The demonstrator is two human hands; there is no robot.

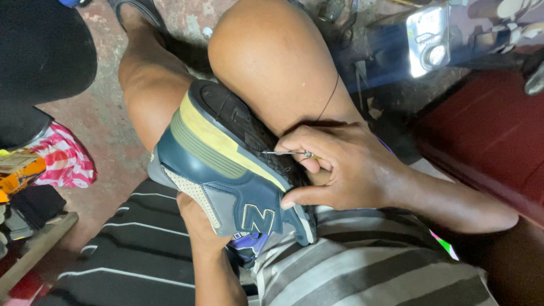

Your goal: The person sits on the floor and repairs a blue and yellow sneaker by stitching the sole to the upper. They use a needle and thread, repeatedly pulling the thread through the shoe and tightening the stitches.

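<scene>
A navy and grey sneaker (226,164) with a yellowed midsole and black tread lies wedged between my knees, sole turned up and to the right. My right hand (345,170) grips a thin metal awl (286,152) whose tip is pushed into the seam between sole and midsole. The thumb presses against the shoe's side. A dark thread (330,97) runs from that hand up over my right knee. My left hand (198,224) supports the shoe from below, mostly hidden beneath it.
A lit silver lamp (428,39) sits at the upper right. There is a dark red surface (487,130) at the right. A pink striped cloth (65,158) and a wooden bar (34,252) lie at the left. The floor (102,113) is worn concrete.
</scene>
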